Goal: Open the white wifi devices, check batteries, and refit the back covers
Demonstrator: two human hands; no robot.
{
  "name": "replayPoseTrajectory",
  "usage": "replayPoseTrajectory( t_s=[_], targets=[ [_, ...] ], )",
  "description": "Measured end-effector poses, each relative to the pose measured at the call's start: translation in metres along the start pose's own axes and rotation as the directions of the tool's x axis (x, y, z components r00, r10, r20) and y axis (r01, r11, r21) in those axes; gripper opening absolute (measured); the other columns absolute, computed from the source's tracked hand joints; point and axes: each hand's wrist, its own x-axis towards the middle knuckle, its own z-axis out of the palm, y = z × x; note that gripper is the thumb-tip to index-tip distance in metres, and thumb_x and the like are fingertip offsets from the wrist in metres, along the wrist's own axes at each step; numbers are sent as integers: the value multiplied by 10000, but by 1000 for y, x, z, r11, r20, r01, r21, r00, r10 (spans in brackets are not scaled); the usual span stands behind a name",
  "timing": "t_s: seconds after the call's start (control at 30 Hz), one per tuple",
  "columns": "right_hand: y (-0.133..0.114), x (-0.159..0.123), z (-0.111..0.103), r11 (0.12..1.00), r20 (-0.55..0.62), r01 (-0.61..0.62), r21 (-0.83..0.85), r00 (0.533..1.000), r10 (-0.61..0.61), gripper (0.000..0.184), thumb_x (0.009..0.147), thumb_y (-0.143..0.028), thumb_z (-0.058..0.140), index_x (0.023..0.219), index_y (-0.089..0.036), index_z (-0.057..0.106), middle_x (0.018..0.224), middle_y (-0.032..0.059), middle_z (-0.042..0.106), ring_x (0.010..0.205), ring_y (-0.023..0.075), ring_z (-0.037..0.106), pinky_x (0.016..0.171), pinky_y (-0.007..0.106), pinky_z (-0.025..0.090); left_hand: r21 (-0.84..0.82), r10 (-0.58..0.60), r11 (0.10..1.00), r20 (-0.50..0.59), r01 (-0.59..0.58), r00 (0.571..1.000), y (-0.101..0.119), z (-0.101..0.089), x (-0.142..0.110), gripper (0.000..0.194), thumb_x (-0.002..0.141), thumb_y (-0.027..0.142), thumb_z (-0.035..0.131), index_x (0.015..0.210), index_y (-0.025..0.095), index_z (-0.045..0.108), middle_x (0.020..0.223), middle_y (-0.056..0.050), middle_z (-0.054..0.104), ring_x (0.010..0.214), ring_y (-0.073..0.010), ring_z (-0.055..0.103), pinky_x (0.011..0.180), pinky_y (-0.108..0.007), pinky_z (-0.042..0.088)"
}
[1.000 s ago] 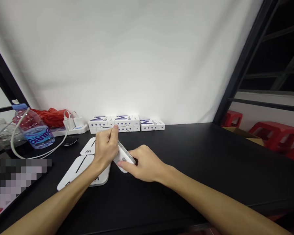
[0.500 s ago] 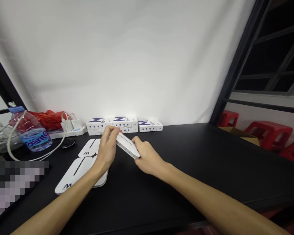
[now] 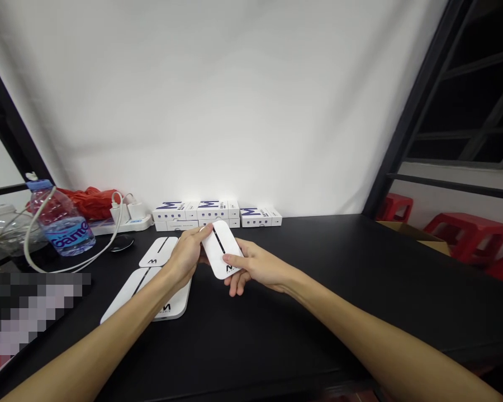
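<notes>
Here, white panel in right hand

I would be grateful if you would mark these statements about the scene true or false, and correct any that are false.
1. The left hand and right hand both hold the white M-marked plate. True.
2. The water bottle stands to the right of the hands. False: it stands to their left.
3. Red stools stand beyond the right side of the black table. True.
4. The white M-printed boxes lie scattered on the floor. False: they sit in a row at the table's far edge.
</notes>
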Motion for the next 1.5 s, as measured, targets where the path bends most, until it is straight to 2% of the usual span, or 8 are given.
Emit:
replayPoseTrajectory(
  t_s=[0.3,0.67,0.77,0.97,1.07,1.2,1.37,1.5],
  targets=[
    [3,4,4,1000,-101,-1,28,995,4,308,914,-341,532,1149,-189,405,690,24,650,580,158,677,529,251,555,-20,-10,1000,-49,9,999,-5,2,0,370,826,478,475,890,149,632,775,-58,662,693,-219,607,504,-280,460],
    [4,5,4,998,-140,-53,-41,989,47,213,924,-284,504,1098,-191,423,726,33,649,597,149,667,558,262,546,92,41,995,17,-42,999,-10,-2,5,363,806,493,500,921,167,609,803,-51,632,702,-224,598,506,-331,507],
    [5,5,4,991,-204,-64,-118,978,38,320,897,-369,536,1139,-199,415,882,70,653,712,176,675,622,322,567,150,56,987,-6,-54,998,-7,0,3,335,806,489,499,887,178,592,765,-30,605,648,-206,584,477,-318,494],
    [5,1,3,807,-352,78,-585,872,-340,894,683,-450,738,1402,-259,242,1291,119,459,1130,256,515,928,450,458,368,55,924,137,-103,989,-8,10,-7,325,834,470,480,668,191,478,605,26,496,549,-155,531,512,-282,448],
    [5,-1,4,703,-302,47,-710,881,-364,758,651,-375,750,1312,-259,396,1243,89,442,1084,237,523,911,415,451,604,163,753,214,-262,963,-12,13,-10,337,864,443,436,641,196,488,565,23,500,543,-151,507,535,-273,382],
    [4,-1,-3,607,-357,-162,-778,909,-214,404,681,-274,678,1062,-218,557,1055,61,482,928,210,561,812,368,464,845,250,422,241,-329,938,-11,8,-8,381,899,454,349,718,205,573,710,-31,624,682,-200,556,616,-316,384],
    [-6,-3,-38,412,-472,-394,-822,875,-104,389,687,-293,660,1062,-239,568,1105,63,524,1019,241,542,831,333,432,997,248,7,67,-71,966,-8,-10,1,382,852,395,417,1026,129,628,1136,-169,590,1129,-347,451,842,-459,405],
    [-12,-8,-73,363,-560,-509,-780,828,-42,427,675,-292,674,1085,-200,596,1128,113,547,1004,271,564,792,338,445,987,112,-134,-77,92,991,-10,-17,3,439,837,335,418,1121,59,607,1195,-232,530,1138,-376,445,872,-539,387]
  ],
)
